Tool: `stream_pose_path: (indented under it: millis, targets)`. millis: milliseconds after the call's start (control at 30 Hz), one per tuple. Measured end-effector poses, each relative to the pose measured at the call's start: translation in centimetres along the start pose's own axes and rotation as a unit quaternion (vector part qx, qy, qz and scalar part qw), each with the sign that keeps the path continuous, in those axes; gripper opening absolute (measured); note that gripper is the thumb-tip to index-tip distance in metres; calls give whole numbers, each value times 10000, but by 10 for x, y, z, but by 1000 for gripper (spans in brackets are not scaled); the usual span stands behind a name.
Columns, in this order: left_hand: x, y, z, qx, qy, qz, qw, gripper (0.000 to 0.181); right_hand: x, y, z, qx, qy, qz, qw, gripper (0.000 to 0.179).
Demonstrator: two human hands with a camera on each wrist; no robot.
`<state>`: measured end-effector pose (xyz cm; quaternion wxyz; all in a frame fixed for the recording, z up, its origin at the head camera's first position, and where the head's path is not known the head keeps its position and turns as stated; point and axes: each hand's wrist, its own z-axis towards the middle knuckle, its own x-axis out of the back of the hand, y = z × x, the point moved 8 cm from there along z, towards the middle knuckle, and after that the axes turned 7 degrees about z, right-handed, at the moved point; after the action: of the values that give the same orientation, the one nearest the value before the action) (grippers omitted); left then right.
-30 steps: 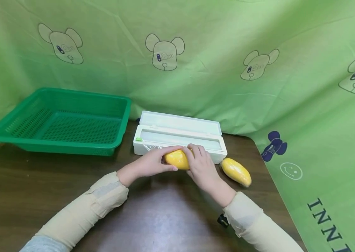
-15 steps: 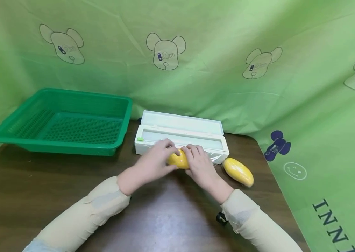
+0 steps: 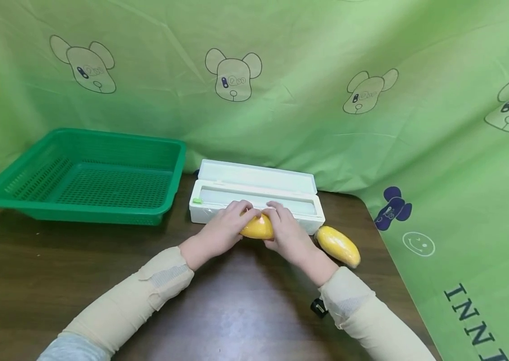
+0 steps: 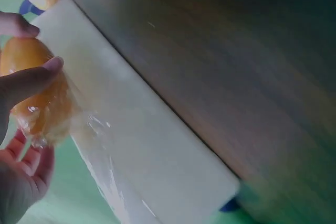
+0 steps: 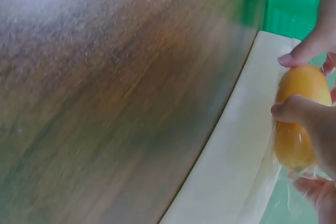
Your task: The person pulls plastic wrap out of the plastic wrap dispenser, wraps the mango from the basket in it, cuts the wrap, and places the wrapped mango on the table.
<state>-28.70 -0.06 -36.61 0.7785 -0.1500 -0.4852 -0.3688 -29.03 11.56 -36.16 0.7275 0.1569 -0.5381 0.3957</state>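
A yellow mango (image 3: 258, 228) is held in front of the white cling film dispenser (image 3: 199, 216), one end in each hand. My left hand (image 3: 222, 230) grips its left end with the fingers over the top; my right hand (image 3: 291, 239) grips the right end. In the left wrist view, clear cling film (image 4: 102, 166) covers part of the mango and stretches along the dispenser. The right wrist view shows a thumb pressing on the mango's side (image 5: 295, 142). Fingers hide the mango's ends and underside. A second mango (image 3: 338, 246), wrapped in film, lies right of the dispenser.
A green plastic basket (image 3: 96, 209) stands at the back left of the dark wooden table (image 3: 78, 260). The dispenser's lid (image 3: 256, 175) is raised at the back. A green patterned curtain (image 3: 290, 125) hangs behind and along the right side.
My left hand has shifted from the mango's left side to a grip with its fingers over the top. My right hand keeps its hold. The view has shifted slightly.
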Motion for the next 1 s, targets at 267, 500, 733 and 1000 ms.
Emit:
stream_pose_path:
  millis: [267, 500, 733, 1000]
  targets:
    - [-1, -6, -2, -355, -150, -278, 9989, 51, 7, 6, -3, 163, 41, 273, 9995, 64]
    - [0, -10, -7, -225, -194, -339, 9990, 43, 6, 7, -6, 437, 349, 301, 9980, 63]
    - [-9, -13, -10, 81, -431, -551, 9975, 45, -1, 13, -12, 382, 474, 478, 9970, 62]
    - [-19, -21, -8, 209, -598, -587, 9963, 44, -5, 16, -13, 283, 494, 285, 9980, 62]
